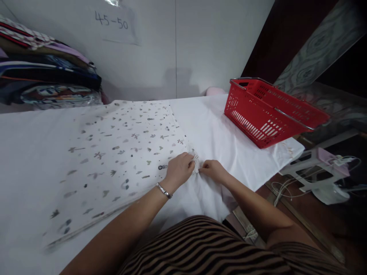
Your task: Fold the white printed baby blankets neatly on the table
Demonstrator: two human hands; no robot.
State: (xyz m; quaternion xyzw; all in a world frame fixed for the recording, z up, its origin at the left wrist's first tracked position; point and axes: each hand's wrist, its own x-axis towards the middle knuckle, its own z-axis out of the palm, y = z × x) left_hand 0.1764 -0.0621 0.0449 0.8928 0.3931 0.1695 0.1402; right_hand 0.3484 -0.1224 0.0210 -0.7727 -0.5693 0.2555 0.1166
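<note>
A white printed cloth, dotted with small grey and brown plant and rainbow motifs, lies spread flat on the white-covered table. Its near right corner is bunched into a small white ruffled edge right in front of me. My left hand, with a silver bracelet at the wrist, is closed on that bunched edge, its fingertips partly hidden. Just to the right, my right hand pinches the same edge between thumb and fingers.
A red plastic basket with metal handles stands on the white tablecloth at the right. Folded clothes are stacked at the far left. A pale wall rises behind the table. A white plastic stool with cables stands beyond the right edge.
</note>
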